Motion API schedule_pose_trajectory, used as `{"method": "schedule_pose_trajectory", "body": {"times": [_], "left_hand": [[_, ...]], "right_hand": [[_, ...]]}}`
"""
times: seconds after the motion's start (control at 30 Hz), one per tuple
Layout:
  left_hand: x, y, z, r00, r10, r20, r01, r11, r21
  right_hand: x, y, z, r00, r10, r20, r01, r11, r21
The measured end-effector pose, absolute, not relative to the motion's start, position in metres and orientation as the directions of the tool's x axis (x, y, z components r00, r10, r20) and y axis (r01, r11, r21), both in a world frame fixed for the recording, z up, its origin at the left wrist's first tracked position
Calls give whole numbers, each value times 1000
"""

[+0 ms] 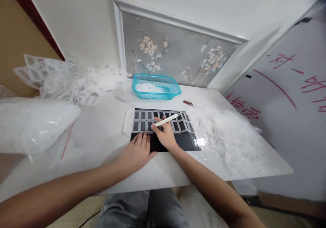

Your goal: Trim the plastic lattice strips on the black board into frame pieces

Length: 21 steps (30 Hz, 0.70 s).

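Over the white desk (pixel 163 177), translucent white plastic sheets (pixel 84 82) heap upper left, clear film scraps (pixel 229 136) right. Mid-frame, a black rectangular board (pixel 180 140) carries a white windowed plastic sheet (pixel 142 120), seemingly partly done: greyer windows left may remain. The left hand (pixel 140 150) spreads flat, gripping nothing; the right hand (pixel 166 134) pinches a flat ivory stick (pixel 168 119).

Wearing grey fabric trousers (pixel 123 207), creasing softly; showing slender bare forearms (pixel 84 183), tapering toward a bare left hand (pixel 139 150) and a bare right hand (pixel 166 135).
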<state>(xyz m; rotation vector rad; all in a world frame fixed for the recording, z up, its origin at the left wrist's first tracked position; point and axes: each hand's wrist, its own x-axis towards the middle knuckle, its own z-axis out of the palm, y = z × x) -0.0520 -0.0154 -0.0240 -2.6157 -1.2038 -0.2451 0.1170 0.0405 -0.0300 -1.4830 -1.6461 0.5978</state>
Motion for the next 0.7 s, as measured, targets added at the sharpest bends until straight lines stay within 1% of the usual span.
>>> {"method": "schedule_pose_trajectory", "body": {"times": [0.17,0.3,0.4,0.47,0.57,0.63,0.7], "left_hand": [[-53,-16,-28,638,718,277,760,-645,-79],[-54,-16,-27,634,719,283,763,-642,-79],[-55,-15,-25,638,721,271,761,-644,-77],[-56,-13,-23,650,713,263,749,-660,-61],[-57,-9,-19,661,705,256,730,-683,-5],[-57,-7,-17,656,709,257,729,-684,26],[-57,-6,-17,653,713,257,731,-681,31]], "right_hand": [[118,37,-28,13,969,248,606,190,-772],[118,37,-28,-8,972,234,642,184,-744],[117,35,-28,-43,964,263,678,221,-701],[115,31,-27,-125,944,304,718,298,-629],[111,25,-23,-283,892,354,776,430,-462],[109,24,-21,-326,868,375,800,465,-380],[108,26,-19,-334,858,389,815,471,-338]]}}
